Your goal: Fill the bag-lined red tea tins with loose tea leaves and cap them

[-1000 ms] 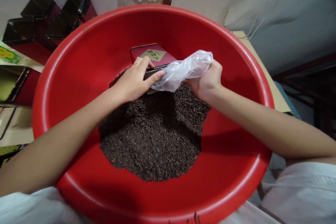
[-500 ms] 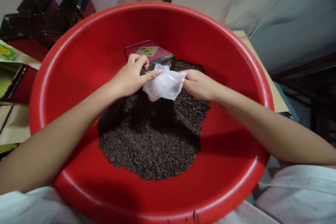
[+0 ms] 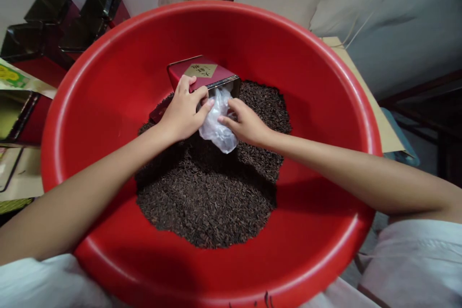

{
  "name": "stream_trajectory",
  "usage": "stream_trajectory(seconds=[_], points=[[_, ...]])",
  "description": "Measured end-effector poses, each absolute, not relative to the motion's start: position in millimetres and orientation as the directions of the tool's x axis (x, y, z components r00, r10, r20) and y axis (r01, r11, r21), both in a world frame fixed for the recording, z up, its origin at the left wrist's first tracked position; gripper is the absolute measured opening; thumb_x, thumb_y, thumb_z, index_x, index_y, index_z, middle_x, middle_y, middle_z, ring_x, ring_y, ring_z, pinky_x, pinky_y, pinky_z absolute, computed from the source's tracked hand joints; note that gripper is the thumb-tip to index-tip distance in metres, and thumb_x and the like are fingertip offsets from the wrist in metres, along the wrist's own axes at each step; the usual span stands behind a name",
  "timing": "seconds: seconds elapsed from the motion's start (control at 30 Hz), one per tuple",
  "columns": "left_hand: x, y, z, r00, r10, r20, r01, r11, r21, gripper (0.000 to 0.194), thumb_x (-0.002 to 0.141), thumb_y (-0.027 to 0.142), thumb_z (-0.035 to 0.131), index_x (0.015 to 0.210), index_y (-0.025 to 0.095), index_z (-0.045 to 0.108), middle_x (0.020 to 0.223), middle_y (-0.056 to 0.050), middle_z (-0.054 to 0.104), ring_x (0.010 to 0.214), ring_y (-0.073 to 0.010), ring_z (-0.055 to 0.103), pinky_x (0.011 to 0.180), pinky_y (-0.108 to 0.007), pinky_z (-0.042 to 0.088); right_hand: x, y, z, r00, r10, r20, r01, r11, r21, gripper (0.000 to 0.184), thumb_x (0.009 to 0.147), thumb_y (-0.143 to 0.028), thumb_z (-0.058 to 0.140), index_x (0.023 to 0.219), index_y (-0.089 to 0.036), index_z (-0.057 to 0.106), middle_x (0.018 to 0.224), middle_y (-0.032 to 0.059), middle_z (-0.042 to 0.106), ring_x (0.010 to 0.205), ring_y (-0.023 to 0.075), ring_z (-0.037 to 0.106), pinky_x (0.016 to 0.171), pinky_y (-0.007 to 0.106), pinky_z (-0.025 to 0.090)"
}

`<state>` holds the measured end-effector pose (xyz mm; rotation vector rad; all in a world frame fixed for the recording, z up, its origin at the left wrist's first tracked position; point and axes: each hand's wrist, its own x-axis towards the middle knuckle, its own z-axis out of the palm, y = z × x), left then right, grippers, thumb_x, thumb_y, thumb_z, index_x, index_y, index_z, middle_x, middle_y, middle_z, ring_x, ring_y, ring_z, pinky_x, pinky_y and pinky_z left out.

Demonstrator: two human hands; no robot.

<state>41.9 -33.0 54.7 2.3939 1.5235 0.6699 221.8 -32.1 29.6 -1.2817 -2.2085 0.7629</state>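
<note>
The clear plastic bag [image 3: 220, 130] hangs crumpled at the mouth of the red tin [image 3: 221, 74], which lies on its side, mouth towards us. Our left hand [image 3: 183, 111] has its fingers curled narrowly over the tin's near edge, holding it, thumb against the bag. Our right hand [image 3: 249, 122] touches the bag's other side, thumb and forefinger slightly apart; we cannot tell whether they pinch it. For good handling, we should judge the left grip our anchor, bracing the tin while the right hand works gently; thin film likely snags or tears on a metal rim. Keeping our wrists above the dark pile [image 3: 207, 202] should avoid scattering it. Around everything stands the red basin [image 3: 108, 130]; beyond its left side, more tins [image 3: 54, 48] stand grouped.
</note>
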Motion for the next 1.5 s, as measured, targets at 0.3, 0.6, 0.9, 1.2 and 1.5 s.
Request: stream_trajectory(seconds=[0.3, 0.6, 0.9, 1.2, 1.5], points=[[53.2, -41.6, 34.4, 0.416, 0.815, 0.404, 0.76, -0.555, 0.338, 0.043, 0.077, 0.059, 0.06, 0.079, 0.017, 0.058, 0.124, -0.015, 0.046, 0.128, -0.0425, 0.033, 0.105, -0.06, 0.03, 223.8, -18.1, 23.6, -0.462, 0.876, 0.139, 0.624, 0.432, -0.651, 0.009, 0.076, -0.017, 0.056, 0.08, -0.017, 0.048, 0.083, 0.0051, 0.056, 0.076, 0.0157, 0.048, 0.071, 0.03, 0.038], [39.5, -25.2, 27.7, 0.555, 0.727, 0.404, 0.678, -0.677, 0.288, 0.074, 0.055, 0.079, 0.064, 0.097, 0.019, 0.056, 0.133, -0.017, 0.041, 0.128, -0.0447, 0.032, 0.104, -0.065, 0.028, 214.8, -28.8, 53.9, -0.26, 0.943, -0.208, 0.36, -0.105, -0.927, 0.035, 0.088, -0.026, 0.051, 0.055, -0.016, 0.044, 0.051, -0.0063, 0.036, 0.048, 0.0051, 0.028, 0.05, 0.024, 0.021], [33.3, -17.4, 17.4, 0.521, 0.7, 0.488, 0.65, -0.696, 0.305, 0.058, 0.082, 0.072, 0.04, 0.098, 0.019, 0.057, 0.129, -0.016, 0.044, 0.129, -0.0392, 0.035, 0.107, -0.061, 0.028, 224.2, -20.0, 70.3, -0.117, 0.956, -0.269, 0.182, -0.246, -0.952, 0.039, 0.087, -0.047, 0.052, 0.061, -0.018, 0.048, 0.054, -0.0016, 0.049, 0.049, 0.0082, 0.046, 0.051, 0.024, 0.037], [30.3, -16.6, -1.9, 0.362, 0.666, 0.652, 0.593, -0.705, 0.39, 0.062, 0.092, 0.06, 0.012, 0.119, 0.02, 0.05, 0.122, -0.014, 0.056, 0.122, -0.0268, 0.049, 0.107, -0.046, 0.037, 271.2, -17.2, 107.5, -0.316, 0.947, 0.065, 0.881, 0.318, -0.349, 0.029, 0.063, -0.024, 0.078, 0.059, -0.017, 0.051, 0.059, -0.0005, 0.05, 0.061, 0.0117, 0.046, 0.067, 0.032, 0.039], [30.8, -19.5, -2.6, 0.43, 0.574, 0.697, 0.542, -0.781, 0.31, 0.06, 0.095, 0.055, 0.011, 0.118, 0.021, 0.054, 0.133, -0.013, 0.05, 0.133, -0.0303, 0.037, 0.108, -0.053, 0.034, 236.6, -53.1, 82.7, -0.775, 0.511, 0.373, 0.4, 0.852, -0.337, 0.018, 0.091, -0.027, 0.046, 0.088, -0.015, 0.059, 0.083, 0.0063, 0.061, 0.079, 0.0156, 0.055, 0.073, 0.03, 0.043]])
